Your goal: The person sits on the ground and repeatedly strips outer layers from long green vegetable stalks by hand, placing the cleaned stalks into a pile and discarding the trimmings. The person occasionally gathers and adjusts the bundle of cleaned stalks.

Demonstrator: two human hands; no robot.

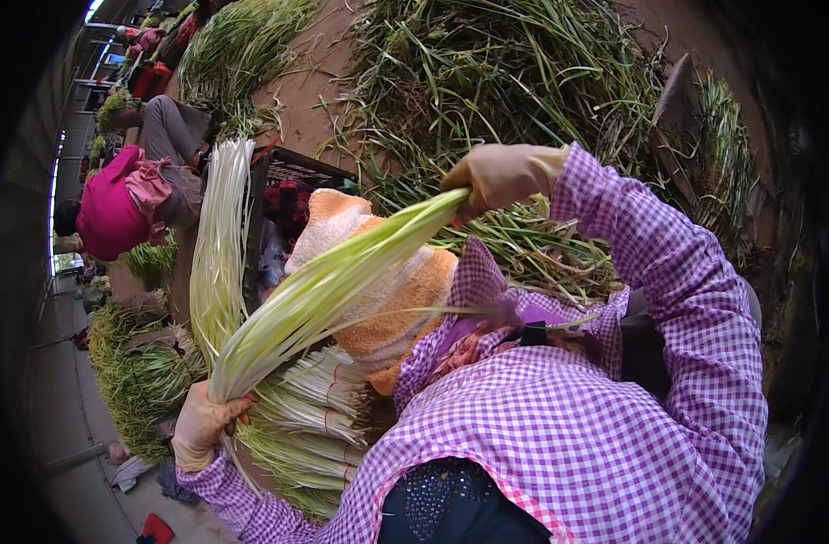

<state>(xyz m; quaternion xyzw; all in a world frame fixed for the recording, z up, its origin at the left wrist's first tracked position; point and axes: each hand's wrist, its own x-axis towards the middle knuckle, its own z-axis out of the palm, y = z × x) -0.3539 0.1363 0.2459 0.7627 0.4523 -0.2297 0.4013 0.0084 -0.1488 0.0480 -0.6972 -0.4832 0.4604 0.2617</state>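
A long bunch of pale green and white leafy stalks, perhaps garlic chives [333, 279], stretches slantwise before me. My left hand [207, 418], in a tan rubber glove, is closed around its white lower-left end. The green upper-right end is gripped by my right hand [503, 178], gloved alike. Beneath the bunch an orange and white towel [387, 306] lies over my lap. Red-banded bundles of white stalks [319, 401] are stacked beside my left hand. Another pale bunch [220, 238] rests along a black plastic crate [254, 224].
A large heap of green leaves and stalks [482, 75] covers the ground ahead. More green bunches [146, 374] lie at the left, and others [244, 54] at the top. A person in a pink top [115, 204] sits bent over at the left. Cloths lie at the lower left.
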